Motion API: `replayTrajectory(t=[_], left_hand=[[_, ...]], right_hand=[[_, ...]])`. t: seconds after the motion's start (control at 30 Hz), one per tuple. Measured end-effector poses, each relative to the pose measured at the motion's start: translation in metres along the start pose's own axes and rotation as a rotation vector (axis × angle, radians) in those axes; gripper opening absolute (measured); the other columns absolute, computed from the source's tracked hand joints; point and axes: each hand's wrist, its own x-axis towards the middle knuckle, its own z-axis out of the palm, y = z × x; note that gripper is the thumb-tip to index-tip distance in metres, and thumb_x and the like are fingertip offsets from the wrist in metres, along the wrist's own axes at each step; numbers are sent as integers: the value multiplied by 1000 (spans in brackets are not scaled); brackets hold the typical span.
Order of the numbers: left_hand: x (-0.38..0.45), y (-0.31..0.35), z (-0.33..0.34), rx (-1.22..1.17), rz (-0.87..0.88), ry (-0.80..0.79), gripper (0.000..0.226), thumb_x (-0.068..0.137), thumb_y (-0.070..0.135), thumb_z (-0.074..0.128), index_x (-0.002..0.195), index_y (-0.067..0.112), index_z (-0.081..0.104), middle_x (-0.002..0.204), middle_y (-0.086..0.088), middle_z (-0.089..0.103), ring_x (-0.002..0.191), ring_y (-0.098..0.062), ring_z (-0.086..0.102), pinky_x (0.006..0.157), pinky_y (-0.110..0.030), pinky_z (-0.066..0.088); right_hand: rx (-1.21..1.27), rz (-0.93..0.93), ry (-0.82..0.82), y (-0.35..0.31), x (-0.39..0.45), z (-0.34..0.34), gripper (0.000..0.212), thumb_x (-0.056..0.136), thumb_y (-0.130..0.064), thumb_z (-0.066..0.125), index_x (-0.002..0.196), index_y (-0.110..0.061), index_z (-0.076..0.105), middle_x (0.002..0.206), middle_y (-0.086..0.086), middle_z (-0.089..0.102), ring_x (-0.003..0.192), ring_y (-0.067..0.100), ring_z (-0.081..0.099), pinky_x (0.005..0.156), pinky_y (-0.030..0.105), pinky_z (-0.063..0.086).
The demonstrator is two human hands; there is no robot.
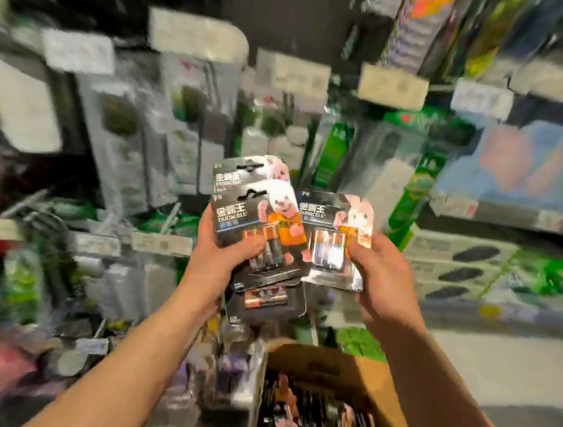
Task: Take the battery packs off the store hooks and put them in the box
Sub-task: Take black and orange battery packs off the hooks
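My left hand [221, 255] grips a fanned stack of black Duracell battery packs [255, 217] with a pink bunny printed on them, thumb over the front pack. My right hand [379, 271] holds a single battery pack [334, 239] of the same kind by its right edge, just right of the stack. Both hands are in front of the store display, above and behind an open cardboard box [324, 358] at the bottom. Several battery packs [315, 423] lie inside the box.
Blurred display hooks with hanging packaged goods [126, 136] and price tags [197, 35] fill the wall ahead. Green packages [337, 150] hang behind my hands. Stacked boxed goods [457, 261] sit on a shelf at the right. Pale floor [485, 364] shows beside the box.
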Motion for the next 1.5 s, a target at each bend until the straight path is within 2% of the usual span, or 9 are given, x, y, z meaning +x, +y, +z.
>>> replayTrajectory(t=[0.07,0.3,0.57,0.73,0.87,1.07,1.23,1.3,1.5], left_hand=[[0,30,-7,6,75,20,92,43,30,82,128,19,49,101,5,74,91,-15,70,77,-33,57],[13,137,-9,46,340,24,101,44,32,82,137,16,46,115,-5,71,97,-19,71,69,-26,57],[50,232,11,85,489,-68,99,46,37,84,136,26,45,122,-6,68,107,-29,69,88,-50,56],[79,245,16,58,464,-84,110,39,40,91,137,34,44,127,-2,66,113,-29,66,97,-56,50],[104,242,17,29,421,-103,98,51,15,87,137,27,44,120,-7,69,105,-30,69,91,-52,53],[140,247,19,-36,413,-126,96,45,30,87,133,21,50,118,-12,70,103,-35,70,94,-57,52],[161,248,25,-33,435,-176,62,76,8,73,132,21,49,116,-12,69,99,-33,70,78,-46,56],[163,247,28,-40,430,-190,69,68,14,74,132,21,49,116,-11,70,97,-33,71,75,-44,56],[170,239,31,-20,412,-196,89,44,32,87,126,26,54,114,-8,72,100,-32,71,91,-57,53]], right_hand=[[-1,-18,-41,-18,4,17,12,90,-5,57,85,-10,67,75,3,72,62,9,64,55,21,52],[11,-135,-109,-90,18,76,16,101,-16,44,97,-21,58,84,-4,71,72,12,68,39,26,49],[131,-230,-216,-181,49,109,18,100,-13,46,94,-16,63,82,0,73,68,11,69,48,29,51],[221,-170,-187,-192,72,117,18,98,-4,47,92,-9,64,84,6,70,74,19,66,51,31,53],[263,-139,-107,-179,96,118,18,99,-5,48,98,-9,65,99,8,70,93,25,66,65,38,58],[390,-123,112,-181,155,111,16,99,-7,50,112,-9,58,117,3,52,106,28,56,60,32,53],[376,-178,153,-194,193,110,33,100,-10,49,132,-13,51,120,0,48,104,24,55,65,32,54],[366,-206,161,-194,203,111,29,100,-11,49,129,-14,53,113,-3,52,95,18,55,66,31,54],[353,-207,195,-184,218,113,24,101,-15,49,123,-11,56,131,6,53,107,24,57,62,28,54]])
